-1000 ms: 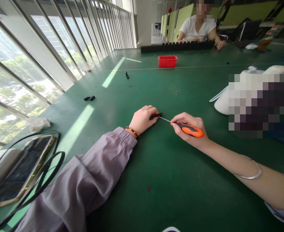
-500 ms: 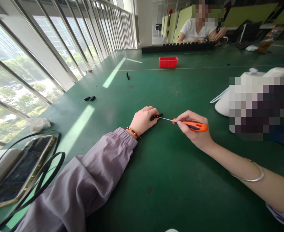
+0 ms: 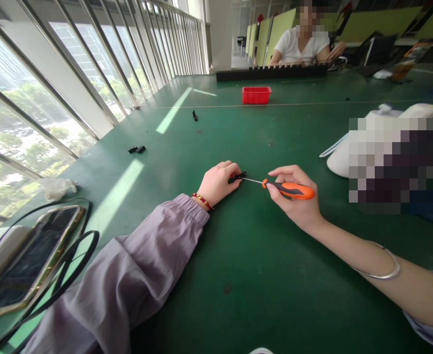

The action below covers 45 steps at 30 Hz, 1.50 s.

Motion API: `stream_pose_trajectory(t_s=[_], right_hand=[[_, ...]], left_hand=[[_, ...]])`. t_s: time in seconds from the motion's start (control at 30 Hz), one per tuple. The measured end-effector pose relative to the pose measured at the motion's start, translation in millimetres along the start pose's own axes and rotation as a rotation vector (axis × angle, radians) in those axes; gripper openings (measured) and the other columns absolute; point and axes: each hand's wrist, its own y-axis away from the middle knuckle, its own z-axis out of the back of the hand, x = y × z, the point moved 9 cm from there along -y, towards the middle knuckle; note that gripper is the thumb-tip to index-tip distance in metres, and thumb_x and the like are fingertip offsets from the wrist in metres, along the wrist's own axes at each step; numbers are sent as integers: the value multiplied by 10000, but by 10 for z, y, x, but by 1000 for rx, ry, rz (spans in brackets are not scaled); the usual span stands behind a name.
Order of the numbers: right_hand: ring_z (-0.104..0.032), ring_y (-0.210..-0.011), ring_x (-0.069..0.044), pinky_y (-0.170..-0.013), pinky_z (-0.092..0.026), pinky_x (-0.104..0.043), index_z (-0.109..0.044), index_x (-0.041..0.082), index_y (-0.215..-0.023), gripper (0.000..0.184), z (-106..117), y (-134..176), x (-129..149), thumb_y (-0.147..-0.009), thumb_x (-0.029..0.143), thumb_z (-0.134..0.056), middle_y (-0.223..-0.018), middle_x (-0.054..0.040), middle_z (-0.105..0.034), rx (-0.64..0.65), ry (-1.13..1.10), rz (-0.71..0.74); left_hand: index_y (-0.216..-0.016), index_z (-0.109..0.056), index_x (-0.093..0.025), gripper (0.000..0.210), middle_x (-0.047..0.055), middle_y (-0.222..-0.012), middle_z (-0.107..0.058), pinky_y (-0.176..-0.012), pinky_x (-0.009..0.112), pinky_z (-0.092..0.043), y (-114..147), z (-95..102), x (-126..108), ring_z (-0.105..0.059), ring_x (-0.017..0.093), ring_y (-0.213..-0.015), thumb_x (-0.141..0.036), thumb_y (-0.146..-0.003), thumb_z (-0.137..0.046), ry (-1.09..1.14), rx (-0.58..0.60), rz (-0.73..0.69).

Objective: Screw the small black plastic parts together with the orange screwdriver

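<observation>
Right hand (image 3: 302, 209): index finger is lifting off orange-black screwdriver (image 3: 298, 191) since earlier frame; thumb is steadying it. Left hand (image 3: 219, 182): fingers are pinching small black part (image 3: 243, 175), blade apparently meeting it. Work is seemingly continuing; completion unclear.

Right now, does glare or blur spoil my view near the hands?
In the head view, sunlit strips brighten the green table left of the left hand, not reaching it; in that view, scenery beyond the railing looks washed out, and the screwdriver shows clearly, though whether it touches the black part is too small to tell.
</observation>
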Motion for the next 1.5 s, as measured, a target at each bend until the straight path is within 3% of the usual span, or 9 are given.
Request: stream_pose_trajectory(t_s=[0.13,0.33,0.6,0.83,1.1,1.37,1.5], right_hand=[[-497,-515,-98,-525,-424,-249,-536,204,-958,236,-25,4,-34,-746,167,-633,-624,62,-476,26,-43,-6],[-466,-464,-93,-518,-393,-254,-553,218,-844,94,-48,23,-9,-787,226,-627,-514,75,-485,84,48,4],[-531,-592,-114,-614,-476,-271,-489,234,-1059,373,-68,20,-15,-732,198,-665,-671,62,-482,81,-60,34],[-467,-461,-94,-545,-406,-254,-541,222,-909,148,-60,25,1,-792,233,-631,-503,88,-475,89,84,37],[-553,-581,-125,-578,-464,-273,-529,243,-979,264,3,24,20,-749,180,-642,-652,54,-513,-6,27,48],[-472,-456,-96,-533,-413,-252,-526,234,-917,152,-44,19,22,-794,199,-607,-491,95,-452,77,59,38],[-510,-514,-103,-573,-444,-263,-518,234,-994,258,-52,32,46,-769,162,-623,-584,76,-493,76,18,76]], left_hand=[[-855,-617,-192,81,11,-863,-621,-664,247,-434,-4,-7,1,-577,148,-818,-205,-784,-580,-2,3,-3],[-848,-615,-188,76,12,-861,-621,-665,250,-430,-3,-5,-1,-576,148,-812,-209,-786,-577,-3,-3,-11],[-853,-614,-190,80,14,-861,-622,-663,251,-435,0,11,-18,-577,150,-813,-226,-796,-571,3,1,-12],[-846,-612,-189,77,13,-863,-622,-662,250,-428,-1,0,-10,-574,148,-809,-220,-794,-564,-2,1,-16],[-836,-607,-189,66,11,-860,-619,-653,247,-424,-1,4,-14,-571,146,-805,-210,-788,-566,-3,2,-11],[-844,-610,-192,72,13,-866,-622,-665,251,-428,2,2,-11,-572,148,-808,-211,-789,-567,1,-3,-11],[-846,-611,-189,73,14,-867,-621,-661,249,-427,2,6,-14,-572,147,-805,-209,-790,-569,2,-3,-11]])
